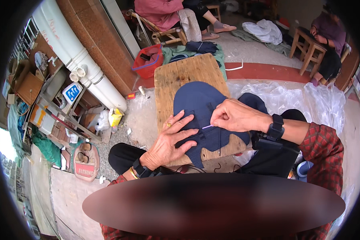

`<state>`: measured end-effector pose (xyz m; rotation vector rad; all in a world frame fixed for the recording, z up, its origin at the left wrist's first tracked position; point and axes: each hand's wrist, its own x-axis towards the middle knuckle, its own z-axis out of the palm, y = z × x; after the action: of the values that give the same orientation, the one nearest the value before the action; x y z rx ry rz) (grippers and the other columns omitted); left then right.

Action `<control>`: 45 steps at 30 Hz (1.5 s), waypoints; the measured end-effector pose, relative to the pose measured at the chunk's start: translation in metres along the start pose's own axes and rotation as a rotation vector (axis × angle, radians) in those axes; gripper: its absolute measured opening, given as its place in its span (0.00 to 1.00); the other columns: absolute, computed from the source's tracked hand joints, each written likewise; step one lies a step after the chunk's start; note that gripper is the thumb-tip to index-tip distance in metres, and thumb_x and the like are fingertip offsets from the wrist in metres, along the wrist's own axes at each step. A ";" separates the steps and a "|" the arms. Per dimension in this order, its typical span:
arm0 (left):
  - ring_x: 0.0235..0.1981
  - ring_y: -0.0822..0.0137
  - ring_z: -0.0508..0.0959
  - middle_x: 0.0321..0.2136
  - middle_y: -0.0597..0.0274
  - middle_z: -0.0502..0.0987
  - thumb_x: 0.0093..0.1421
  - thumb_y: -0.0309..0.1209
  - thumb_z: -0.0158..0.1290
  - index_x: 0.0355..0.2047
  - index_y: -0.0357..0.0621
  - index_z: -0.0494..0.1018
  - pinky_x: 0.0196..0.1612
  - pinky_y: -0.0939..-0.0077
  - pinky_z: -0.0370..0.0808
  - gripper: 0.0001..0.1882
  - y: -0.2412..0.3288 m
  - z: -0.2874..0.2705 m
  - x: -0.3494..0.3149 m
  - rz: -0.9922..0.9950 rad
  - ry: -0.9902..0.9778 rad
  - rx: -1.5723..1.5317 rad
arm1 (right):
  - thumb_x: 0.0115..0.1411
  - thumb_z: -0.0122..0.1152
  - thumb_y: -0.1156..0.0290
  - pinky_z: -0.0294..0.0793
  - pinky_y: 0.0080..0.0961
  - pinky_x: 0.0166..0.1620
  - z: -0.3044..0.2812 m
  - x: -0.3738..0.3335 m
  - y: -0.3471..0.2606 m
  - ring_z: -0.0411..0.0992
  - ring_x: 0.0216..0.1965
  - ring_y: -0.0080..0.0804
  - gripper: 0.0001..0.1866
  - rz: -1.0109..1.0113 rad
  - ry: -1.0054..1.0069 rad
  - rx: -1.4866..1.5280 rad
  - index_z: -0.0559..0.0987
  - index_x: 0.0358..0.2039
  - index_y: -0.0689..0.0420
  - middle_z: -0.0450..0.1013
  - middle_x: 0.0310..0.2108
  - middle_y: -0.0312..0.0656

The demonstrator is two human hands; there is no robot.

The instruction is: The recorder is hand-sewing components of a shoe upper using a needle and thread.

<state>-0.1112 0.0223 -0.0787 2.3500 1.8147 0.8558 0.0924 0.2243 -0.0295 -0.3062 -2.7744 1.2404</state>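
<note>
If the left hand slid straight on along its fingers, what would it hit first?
The left hand would probably meet the thin, straight purple stick first, then the right hand; depth is unclear.

Clock read from mid-view. 8 o'clock: pinkish-red bath mat with rounded ends [84,165], on the ground; one word in capitals across its near end, clearly legible. 10 o'clock, far out: thick white plastic pipe [64,42]; red marks, handwritten-looking, characters and digits, run along its upper length. Half past nine: blue panel with white figures on a small white container [71,93]; whether letters or pictures, cannot tell. 9 o'clock: bright yellow packet [115,117], print too small. 10 o'clock, nearer in: small red rectangular tag [131,96], yellowish marking, unreadable.
</note>
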 end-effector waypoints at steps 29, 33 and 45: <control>0.38 0.63 0.74 0.28 0.69 0.72 0.55 0.25 0.64 0.32 0.50 0.76 0.52 0.63 0.62 0.08 -0.001 -0.033 0.097 0.061 -0.595 0.123 | 0.61 0.63 0.71 0.71 0.30 0.30 0.000 -0.001 0.001 0.70 0.22 0.24 0.09 0.036 0.003 -0.061 0.84 0.33 0.66 0.74 0.19 0.42; 0.37 0.62 0.73 0.27 0.68 0.71 0.54 0.23 0.63 0.30 0.49 0.74 0.55 0.59 0.62 0.09 -0.004 -0.029 0.095 0.046 -0.566 0.040 | 0.61 0.63 0.72 0.68 0.31 0.28 0.002 -0.002 0.000 0.67 0.20 0.24 0.09 0.050 0.001 -0.046 0.84 0.31 0.66 0.72 0.17 0.42; 0.36 0.63 0.73 0.27 0.68 0.71 0.55 0.23 0.62 0.33 0.49 0.76 0.57 0.54 0.62 0.07 -0.004 -0.030 0.091 0.079 -0.533 0.071 | 0.59 0.63 0.72 0.71 0.32 0.29 0.000 0.002 -0.004 0.71 0.21 0.27 0.09 0.049 -0.018 -0.117 0.83 0.30 0.66 0.75 0.19 0.44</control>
<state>-0.1144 0.0974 -0.0195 2.3929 1.5548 0.1353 0.0901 0.2219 -0.0263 -0.3756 -2.8780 1.0975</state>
